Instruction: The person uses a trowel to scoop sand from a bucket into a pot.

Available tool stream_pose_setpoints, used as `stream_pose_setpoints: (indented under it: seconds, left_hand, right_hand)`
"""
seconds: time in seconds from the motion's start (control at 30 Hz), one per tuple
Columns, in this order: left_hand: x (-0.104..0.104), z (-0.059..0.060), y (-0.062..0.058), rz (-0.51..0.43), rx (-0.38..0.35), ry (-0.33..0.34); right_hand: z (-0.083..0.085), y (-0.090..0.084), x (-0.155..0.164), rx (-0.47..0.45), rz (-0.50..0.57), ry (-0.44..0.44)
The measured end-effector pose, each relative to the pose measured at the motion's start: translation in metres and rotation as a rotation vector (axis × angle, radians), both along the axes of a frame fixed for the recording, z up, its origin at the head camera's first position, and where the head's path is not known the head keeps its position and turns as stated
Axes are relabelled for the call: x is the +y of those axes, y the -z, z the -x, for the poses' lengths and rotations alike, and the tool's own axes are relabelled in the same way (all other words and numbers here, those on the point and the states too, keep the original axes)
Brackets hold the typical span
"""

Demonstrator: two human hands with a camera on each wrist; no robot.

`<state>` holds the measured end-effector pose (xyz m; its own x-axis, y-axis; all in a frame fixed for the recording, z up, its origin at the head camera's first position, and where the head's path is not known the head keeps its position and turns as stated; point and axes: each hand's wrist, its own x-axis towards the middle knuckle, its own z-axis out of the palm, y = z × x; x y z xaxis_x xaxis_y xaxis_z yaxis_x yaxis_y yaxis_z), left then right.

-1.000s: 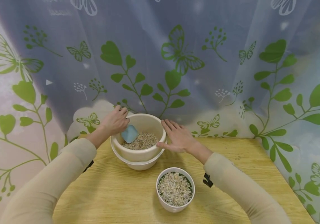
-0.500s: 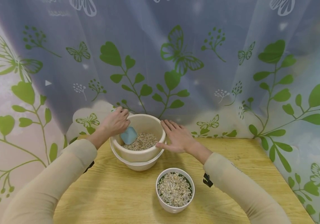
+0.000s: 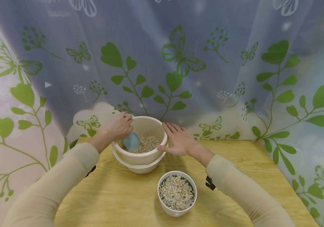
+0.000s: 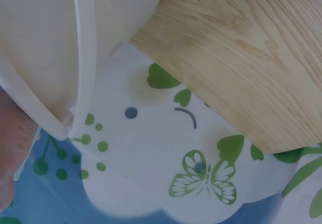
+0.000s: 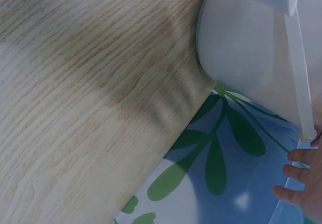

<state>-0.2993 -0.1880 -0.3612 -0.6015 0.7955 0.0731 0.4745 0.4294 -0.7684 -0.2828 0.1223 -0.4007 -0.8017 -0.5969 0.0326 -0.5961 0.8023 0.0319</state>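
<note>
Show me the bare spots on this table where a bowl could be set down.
Bare wood lies left of the small white pot, below the left sleeve, and right of the right sleeve toward the table edge. It is crowded around the big cream bowl with both hands.

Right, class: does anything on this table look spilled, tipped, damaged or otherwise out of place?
Nothing stands out. The cream bowl and small white pot stand upright, gravel inside, none visible on the wooden table. The left hand holds a blue scoop; the right hand steadies the rim.
</note>
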Motion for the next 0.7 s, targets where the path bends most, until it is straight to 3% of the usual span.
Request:
stream_pose_setpoints:
  seconds: [0.33,0.7]
  left_hand:
    - [0.007,-0.004,0.000,0.081,-0.022,-0.067]
    - [0.013,-0.002,0.004,0.049,-0.050,-0.084]
  right_hand:
    - [0.001,0.002,-0.001,0.040,-0.011,-0.015]
    - [0.000,0.003,-0.001,0.051,-0.010,-0.017]
